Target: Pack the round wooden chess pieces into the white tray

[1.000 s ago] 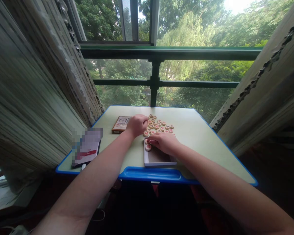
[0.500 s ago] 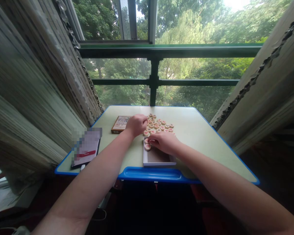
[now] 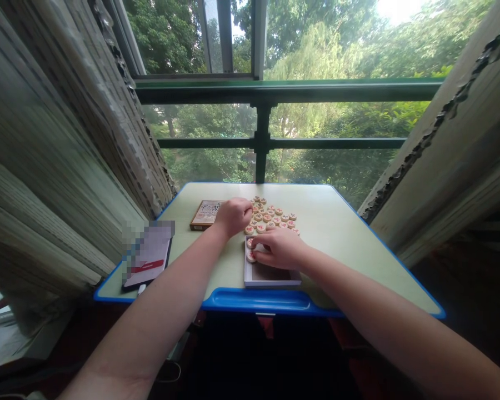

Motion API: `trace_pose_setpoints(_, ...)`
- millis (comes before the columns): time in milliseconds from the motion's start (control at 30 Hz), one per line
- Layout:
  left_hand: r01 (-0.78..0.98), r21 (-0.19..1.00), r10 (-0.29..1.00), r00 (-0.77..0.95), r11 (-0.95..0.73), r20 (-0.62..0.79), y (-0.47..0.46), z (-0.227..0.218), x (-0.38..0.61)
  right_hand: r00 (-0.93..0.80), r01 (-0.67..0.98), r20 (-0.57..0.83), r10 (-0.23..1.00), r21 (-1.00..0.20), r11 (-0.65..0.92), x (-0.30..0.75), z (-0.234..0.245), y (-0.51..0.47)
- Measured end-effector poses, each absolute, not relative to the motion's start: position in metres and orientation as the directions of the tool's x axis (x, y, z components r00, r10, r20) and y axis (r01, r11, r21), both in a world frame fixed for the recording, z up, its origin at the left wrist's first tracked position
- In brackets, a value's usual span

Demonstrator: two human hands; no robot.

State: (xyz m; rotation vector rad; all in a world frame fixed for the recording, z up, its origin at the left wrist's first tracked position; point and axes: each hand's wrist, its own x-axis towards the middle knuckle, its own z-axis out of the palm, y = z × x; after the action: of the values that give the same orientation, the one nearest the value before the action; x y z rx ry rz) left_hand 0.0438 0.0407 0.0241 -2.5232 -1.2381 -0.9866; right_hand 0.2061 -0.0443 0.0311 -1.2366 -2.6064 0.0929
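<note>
Round wooden Chinese chess pieces with red and dark characters lie in a loose cluster on the table. My left hand is at the cluster's left edge, fingers curled closed; whatever they hold is hidden. In front of the pieces is a shallow white-rimmed box with a brown inside. Two pieces sit along its left wall, an upper piece and a lower piece. Over the box, my right hand reaches left with its fingers apart, one fingertip at the upper piece and another at the lower piece.
A brown-edged box lid with dark writing lies left of my left hand. A tablet, partly blurred out, rests at the table's left edge. The pale table has a blue rim and a blue front tray. Curtains and a railed window surround it.
My right hand's fingers have spread from close together at the upper piece to reach the lower piece too. My left hand stays by the cluster. The view has tilted slightly.
</note>
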Motion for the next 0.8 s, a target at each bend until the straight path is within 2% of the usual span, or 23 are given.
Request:
trace_pose_setpoints(167, 0.751, 0.133, 0.641, 0.440, -0.647, 0.629, 0.0403, 0.0241, 0.0437, -0.613, 0.734, 0.198, 0.765, -0.216, 0.644, 0.2069, 0.0316, -0.0457)
trace_pose_setpoints(800, 0.767, 0.155, 0.669, 0.418, -0.622, 0.615, 0.0375, 0.0284, 0.0434, -0.649, 0.690, 0.218, 0.729, -0.234, 0.685, 0.2074, 0.0280, -0.0412)
